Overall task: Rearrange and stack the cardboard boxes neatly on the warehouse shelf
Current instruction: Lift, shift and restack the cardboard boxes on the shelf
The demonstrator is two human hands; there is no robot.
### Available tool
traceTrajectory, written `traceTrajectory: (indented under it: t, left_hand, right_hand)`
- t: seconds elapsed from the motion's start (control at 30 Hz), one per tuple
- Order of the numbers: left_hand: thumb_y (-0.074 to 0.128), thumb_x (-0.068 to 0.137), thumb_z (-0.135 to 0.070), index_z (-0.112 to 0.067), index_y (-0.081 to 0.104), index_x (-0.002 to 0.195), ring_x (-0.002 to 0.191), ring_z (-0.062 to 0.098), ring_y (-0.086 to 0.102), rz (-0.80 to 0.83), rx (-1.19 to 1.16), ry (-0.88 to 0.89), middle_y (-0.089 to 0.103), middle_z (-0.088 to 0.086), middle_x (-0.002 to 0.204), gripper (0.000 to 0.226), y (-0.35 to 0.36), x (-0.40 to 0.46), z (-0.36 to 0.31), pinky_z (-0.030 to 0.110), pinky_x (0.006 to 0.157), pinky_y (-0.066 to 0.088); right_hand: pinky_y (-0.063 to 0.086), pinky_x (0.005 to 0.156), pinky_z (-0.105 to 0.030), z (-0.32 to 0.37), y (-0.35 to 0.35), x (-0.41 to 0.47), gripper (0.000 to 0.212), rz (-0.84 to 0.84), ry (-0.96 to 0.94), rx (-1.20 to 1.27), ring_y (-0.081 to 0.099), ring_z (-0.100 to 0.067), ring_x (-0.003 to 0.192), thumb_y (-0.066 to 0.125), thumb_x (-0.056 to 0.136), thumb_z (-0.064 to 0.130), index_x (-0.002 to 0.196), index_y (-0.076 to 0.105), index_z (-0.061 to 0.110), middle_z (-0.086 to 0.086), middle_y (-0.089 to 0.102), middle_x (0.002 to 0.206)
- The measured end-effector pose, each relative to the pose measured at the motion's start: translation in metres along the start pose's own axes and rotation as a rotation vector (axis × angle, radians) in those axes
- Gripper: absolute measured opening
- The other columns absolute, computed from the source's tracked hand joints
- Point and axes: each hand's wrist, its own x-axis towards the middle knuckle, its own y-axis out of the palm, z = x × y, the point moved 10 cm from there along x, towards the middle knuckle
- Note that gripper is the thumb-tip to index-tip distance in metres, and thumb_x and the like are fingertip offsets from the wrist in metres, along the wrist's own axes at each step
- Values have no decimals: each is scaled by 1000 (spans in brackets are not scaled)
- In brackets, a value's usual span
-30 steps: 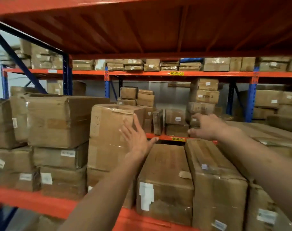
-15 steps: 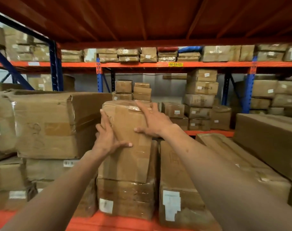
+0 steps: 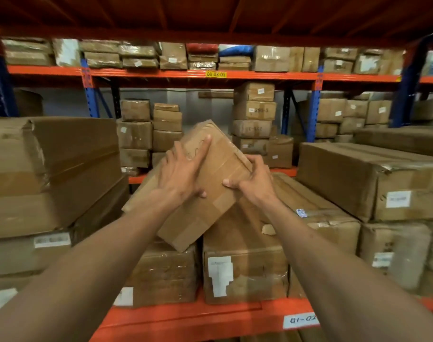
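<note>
Left hand: palm flat on the upper face of the box, fingers spread, index finger stretched toward its top corner; holding it.
Right hand: fingers curled around the box's right edge, thumb on its front face; gripping it.
Box: tilted on a diagonal between both hands, top corner leaning up and away, low corner resting at the gap between the two boxes beneath.
Below the hands, left: a taped carton with a white label at its lower corner.
Below the hands, right: a long carton with a torn white label on its front, running back into the shelf.
Right of the hands: another long carton, and past it a big box stacked on others.
Left of the hands: a large dented box atop a stack.
Under everything: the orange shelf beam, with a handwritten tag at the right.
Beyond the hands: a far rack full of small boxes, with a yellow tag.
</note>
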Motion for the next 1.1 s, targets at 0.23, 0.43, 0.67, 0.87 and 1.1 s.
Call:
traceTrajectory:
  t: [0.23,0.43,0.67,0.87,1.1]
  left_hand:
    - [87,68,-45,-44,-14,155,128,39,27,125,302,405,20,23,144,133,66,-6,-120,51,104,27]
    - [76,69,-70,-41,-17,154,132,34,38,95,67,453,38,17,148,129,56,4,-103,49,112,29]
    - [75,41,-86,-52,-1,155,148,45,15,450,-316,-276,6,14,165,141,68,4,56,61,116,24]
    - [83,42,-77,-40,42,149,140,30,35,385,-434,-153,41,8,154,121,64,-3,37,51,115,35]
    - [84,44,-75,-41,47,146,139,27,37,370,-492,-92,46,3,151,114,70,9,38,50,114,36]
  right_hand:
    - [58,70,-35,-128,-44,-69,59,-150,435,264,68,-10,81,97,61,21,108,61,27,9,70,98]
    - [60,65,-40,-90,-73,-29,55,129,429,-403,71,-22,74,96,64,35,108,71,14,-3,72,91]
    - [22,118,-63,-28,-49,21,132,401,268,-554,14,-39,151,90,48,70,155,15,52,-11,14,167]
    - [32,114,-47,-31,-50,10,113,248,204,-407,33,-31,145,94,43,64,145,53,37,-5,40,158]
    - [33,115,-45,-33,-61,13,111,204,174,-416,37,-29,143,92,37,70,138,61,38,-3,47,153]
